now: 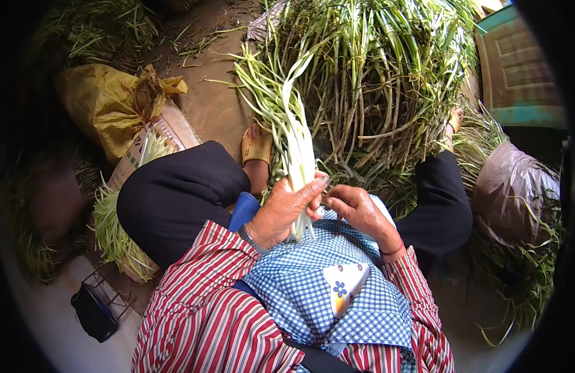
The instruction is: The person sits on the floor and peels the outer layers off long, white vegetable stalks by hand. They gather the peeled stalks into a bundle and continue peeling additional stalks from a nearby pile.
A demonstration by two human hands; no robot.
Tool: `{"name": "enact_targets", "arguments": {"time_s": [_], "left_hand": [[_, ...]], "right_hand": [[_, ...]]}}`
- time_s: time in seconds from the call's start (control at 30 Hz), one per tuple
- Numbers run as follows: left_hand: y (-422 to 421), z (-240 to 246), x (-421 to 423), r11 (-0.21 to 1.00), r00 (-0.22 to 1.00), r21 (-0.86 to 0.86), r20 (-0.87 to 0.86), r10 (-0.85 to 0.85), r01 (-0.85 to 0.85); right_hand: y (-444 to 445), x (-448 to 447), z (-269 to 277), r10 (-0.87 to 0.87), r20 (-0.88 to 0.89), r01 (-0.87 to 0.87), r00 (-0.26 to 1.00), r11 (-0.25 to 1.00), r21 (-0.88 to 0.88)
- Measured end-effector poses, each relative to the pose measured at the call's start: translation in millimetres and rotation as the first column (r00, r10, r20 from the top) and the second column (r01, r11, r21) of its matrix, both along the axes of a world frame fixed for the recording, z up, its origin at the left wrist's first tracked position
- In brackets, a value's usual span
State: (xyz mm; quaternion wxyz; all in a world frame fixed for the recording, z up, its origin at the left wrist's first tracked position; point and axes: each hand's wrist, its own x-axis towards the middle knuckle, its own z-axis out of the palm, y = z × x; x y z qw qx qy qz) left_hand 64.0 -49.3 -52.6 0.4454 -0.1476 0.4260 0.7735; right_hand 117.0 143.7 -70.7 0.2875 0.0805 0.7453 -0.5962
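Note:
My left hand (285, 210) is closed around a bunch of pale leek-like stalks (300, 154) above my lap. Their white ends hang below the fist, and the long green leaves spread away from me. Close beside it on the right is my right hand (362, 212), with fingers bent and thumb near the fingertips. Whether anything thin is pinched there, I cannot tell. Beneath both hands lies a blue-and-white checked apron (310, 261). Beyond them rises a large heap of similar stalks (376, 84), with brown, withered outer leaves and green tops.
At the left, a tied yellow woven sack (100, 107) lies near a printed sack (133, 158) with trimmed greens (112, 228) beside my knee. A wire rack (114, 289) stands lower left. Right of me are a plastic-wrapped bundle (513, 196) and a green-edged brown panel (520, 70).

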Motion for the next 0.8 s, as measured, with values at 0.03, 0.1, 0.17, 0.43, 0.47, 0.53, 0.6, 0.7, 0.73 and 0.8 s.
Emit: {"name": "enact_targets", "arguments": {"time_s": [0.03, 0.1, 0.17, 0.43, 0.47, 0.53, 0.6, 0.7, 0.73, 0.8], "left_hand": [[-1.6, 4.9, -3.1, 1.000, 1.000, -0.009, 0.003, -0.002, 0.002], [-3.2, 14.4, -8.9, 0.997, 0.996, -0.029, -0.042, 0.076, -0.077], [-7.9, 20.0, -14.6, 0.977, 0.976, 0.012, -0.034, 0.214, -0.214], [-0.2, 10.4, -13.3, 0.997, 0.989, 0.050, 0.141, 0.048, -0.056], [0.5, 11.4, -15.0, 0.998, 0.990, 0.037, 0.127, 0.053, -0.058], [1.9, 15.3, -17.2, 0.997, 0.993, 0.011, 0.100, 0.070, -0.072], [3.2, 13.7, -19.8, 0.997, 0.994, -0.007, 0.072, 0.080, -0.080], [3.4, 12.9, -25.0, 0.995, 0.995, -0.011, 0.028, 0.096, -0.096], [2.6, 12.9, -27.3, 0.994, 0.994, -0.009, 0.012, 0.105, -0.105], [0.6, 13.1, -32.1, 0.988, 0.988, -0.024, -0.019, 0.151, -0.151]], "right_hand": [[2.4, -3.2, -8.7, -0.035, -0.043, 0.036, 0.998, 0.999, 0.023], [8.4, -15.8, -17.6, -0.109, -0.116, 0.117, 0.987, 0.991, 0.059], [11.7, -34.5, -18.4, -0.188, -0.268, 0.235, 0.945, 0.959, 0.156], [23.8, -119.3, -58.3, 0.024, -0.617, 0.529, 0.786, 0.491, 0.692], [23.3, -126.5, -60.5, 0.017, -0.566, 0.496, 0.824, 0.461, 0.736], [21.4, -139.2, -62.2, 0.004, -0.457, 0.416, 0.890, 0.405, 0.814], [23.7, -149.8, -64.4, 0.013, -0.426, 0.385, 0.904, 0.403, 0.830], [31.8, -149.7, -69.8, -0.047, -0.516, 0.459, 0.856, 0.530, 0.713], [38.2, -146.8, -67.9, -0.158, -0.517, 0.482, 0.841, 0.654, 0.583], [38.7, -135.0, -49.6, -0.329, -0.507, 0.516, 0.797, 0.807, 0.287]]}}
